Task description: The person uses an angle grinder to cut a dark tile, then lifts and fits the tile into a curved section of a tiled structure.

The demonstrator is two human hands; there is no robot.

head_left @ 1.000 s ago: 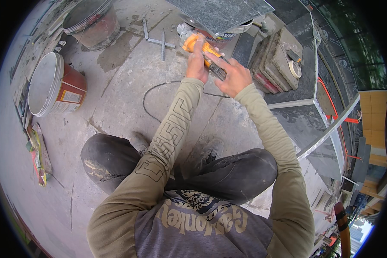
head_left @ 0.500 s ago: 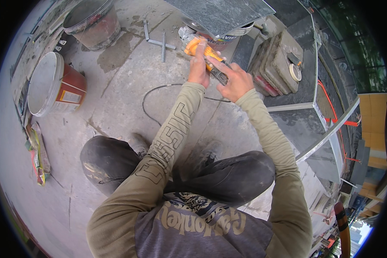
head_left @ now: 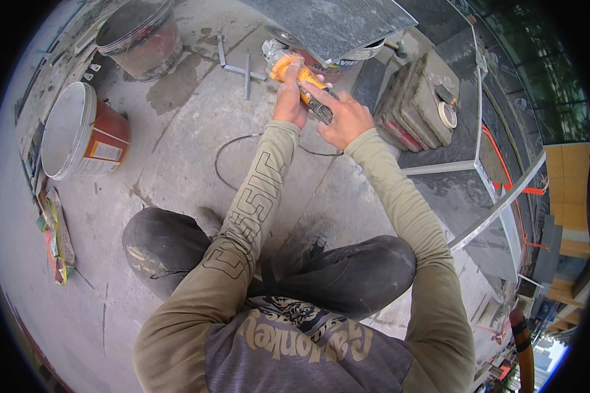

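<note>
Both your hands grasp the orange grinder [head_left: 283, 66] beside the left edge of the dark slab [head_left: 337, 29], close to its near corner.
Your left hand [head_left: 290, 98] wraps the orange body behind the metal head, likely to guide it, while your right hand [head_left: 347, 121] grips the dark rear end with fingers laid forward, probably to steady the tail; whether it presses a switch, you can't tell from here. The grey disc [head_left: 282, 37] sits close by the slab's left edge; contact is unclear. The slab rests over a bucket [head_left: 349, 65], its near corner overhanging the rim, which seems to lift that edge within reach. The cord [head_left: 224, 171] loops loosely on the floor, perhaps for slack.
</note>
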